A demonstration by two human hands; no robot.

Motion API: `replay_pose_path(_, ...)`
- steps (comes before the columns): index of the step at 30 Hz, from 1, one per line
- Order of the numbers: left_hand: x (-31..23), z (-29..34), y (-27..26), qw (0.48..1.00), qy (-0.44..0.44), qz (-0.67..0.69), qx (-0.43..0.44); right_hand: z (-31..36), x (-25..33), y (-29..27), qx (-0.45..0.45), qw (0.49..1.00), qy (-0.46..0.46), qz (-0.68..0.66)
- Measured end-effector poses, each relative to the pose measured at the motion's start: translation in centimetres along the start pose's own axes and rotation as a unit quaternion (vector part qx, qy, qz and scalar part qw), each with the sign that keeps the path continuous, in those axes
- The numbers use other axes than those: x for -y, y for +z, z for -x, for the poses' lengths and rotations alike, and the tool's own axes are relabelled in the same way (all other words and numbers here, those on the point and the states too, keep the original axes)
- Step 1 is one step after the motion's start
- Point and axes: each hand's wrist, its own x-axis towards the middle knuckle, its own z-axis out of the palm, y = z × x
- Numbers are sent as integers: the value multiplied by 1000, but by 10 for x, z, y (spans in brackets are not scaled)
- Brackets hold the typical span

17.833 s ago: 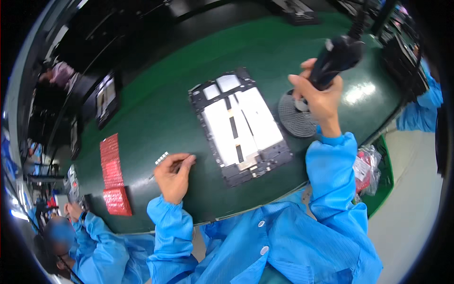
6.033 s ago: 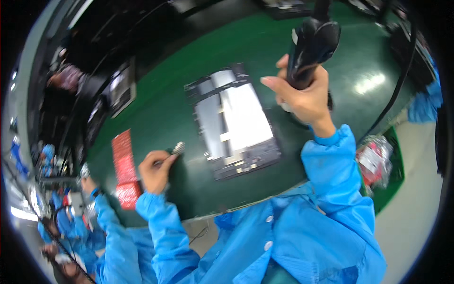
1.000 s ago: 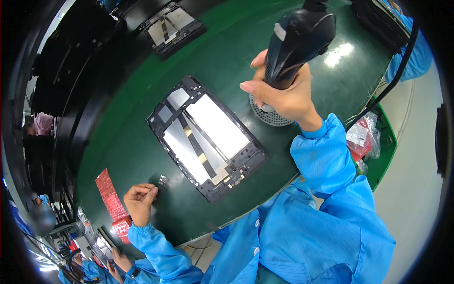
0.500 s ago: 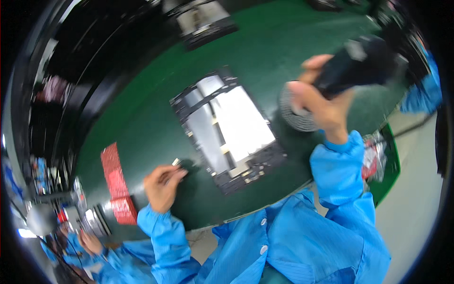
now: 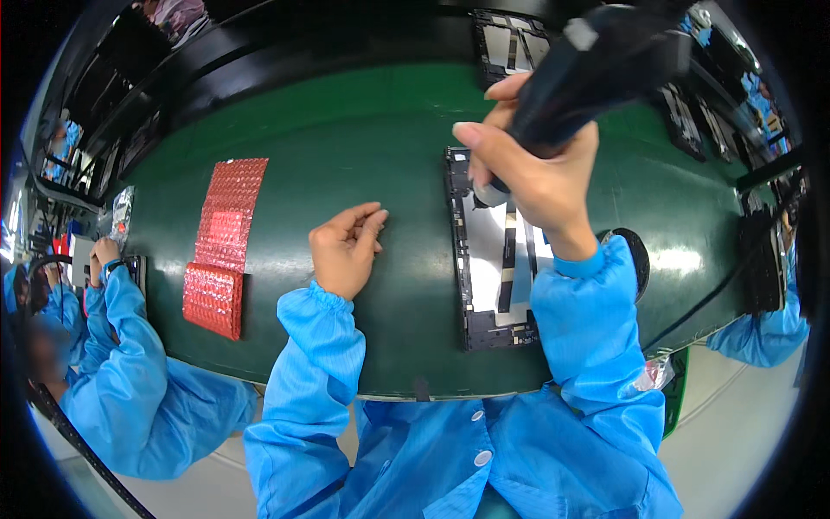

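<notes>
My right hand (image 5: 545,186) grips a black electric screwdriver (image 5: 579,86), held tilted with its tip low over the opened tablet (image 5: 484,268). Whether the tip touches the tablet cannot be made out. The tablet lies on the green table, its silver inner plates and dark frame exposed; my right hand and sleeve cover part of it. To the left of the tablet, my left hand (image 5: 346,249) hovers just above or rests on the table, thumb and fingers pinched together. Anything between those fingertips is too small to make out.
Red bubble wrap (image 5: 232,212) and a folded red bubble pouch (image 5: 212,299) lie at the left. A round black object (image 5: 638,264) sits partly behind my right sleeve. Another opened tablet (image 5: 501,43) is at the back. A co-worker (image 5: 130,372) sits at left; a cable (image 5: 700,303) crosses at right.
The view has turned and straightened. My right hand has brought the screwdriver from above the round object to over the tablet. A small pale piece seen at my left fingertips no longer shows.
</notes>
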Motion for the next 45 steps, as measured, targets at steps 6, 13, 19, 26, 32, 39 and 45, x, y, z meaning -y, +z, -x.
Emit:
replay_pose_path(6,0,-4,-2,999,28,19,-29,-5,-30,12,15,999,50,1)
replay_pose_path(13,0,-5,-2,998,28,34,-34,-6,-39,16,6,999,36,-10)
replay_pose_path(19,-1,-4,-3,997,70,26,-27,-5,-42,13,3,999,39,-4)
replay_pose_path(26,-1,0,-14,994,92,-6,-59,4,-38,21,21,999,32,11)
replay_pose_path(32,-31,21,-5,952,242,-164,-87,7,-37,16,19,999,37,31)
replay_pose_path(39,-54,95,59,846,453,-159,231,0,-24,8,-38,999,-8,-29)
replay_pose_path(45,-40,97,58,843,434,-272,167,7,-1,-31,-50,996,-77,-17)
